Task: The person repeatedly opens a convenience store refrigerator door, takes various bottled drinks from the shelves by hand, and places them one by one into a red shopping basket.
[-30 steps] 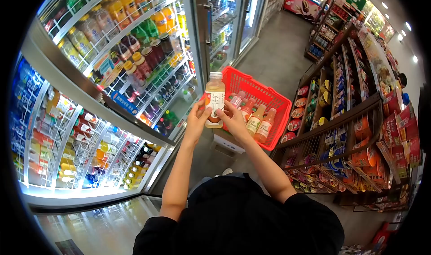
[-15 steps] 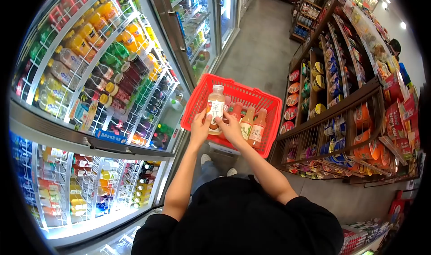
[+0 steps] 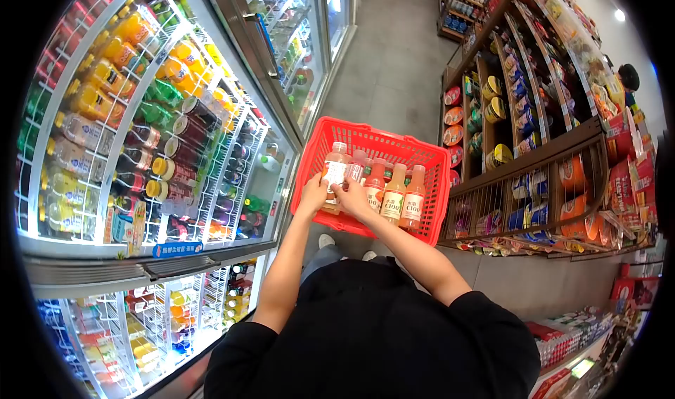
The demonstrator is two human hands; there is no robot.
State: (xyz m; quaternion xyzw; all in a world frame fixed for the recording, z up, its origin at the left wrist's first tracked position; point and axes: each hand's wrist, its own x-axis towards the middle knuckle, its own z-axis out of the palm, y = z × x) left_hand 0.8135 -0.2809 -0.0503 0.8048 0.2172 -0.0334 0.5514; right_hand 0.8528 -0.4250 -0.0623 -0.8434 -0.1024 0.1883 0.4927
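A red plastic shopping basket point(image 3: 439, 161) is in front of my body, in the middle of the head view. At its left side is a light-brown drink bottle point(image 3: 337, 161) with a white label and a clear cap, cap end away from me. My left hand point(image 3: 314, 195) grips it from the left, and my right hand point(image 3: 354, 196) has its fingers on the right side. Beside it in the basket lie several more bottles, among them a red one point(image 3: 374, 181), a yellowish one point(image 3: 394, 188) and a pinkish-orange one point(image 3: 413, 201). The held bottle's lower end is partly hidden by my fingers.
An upright drinks cooler point(image 3: 151, 160) with racks of bottles stands along the left. To the right is a brown shelf point(image 3: 531, 188) with cup noodles and packets. The grey-floored aisle point(image 3: 394, 54) runs ahead between them.
Both hands have lowered the light-brown bottle into the left side of the basket, beside the others. More of the other bottles shows now. The view has shifted slightly.
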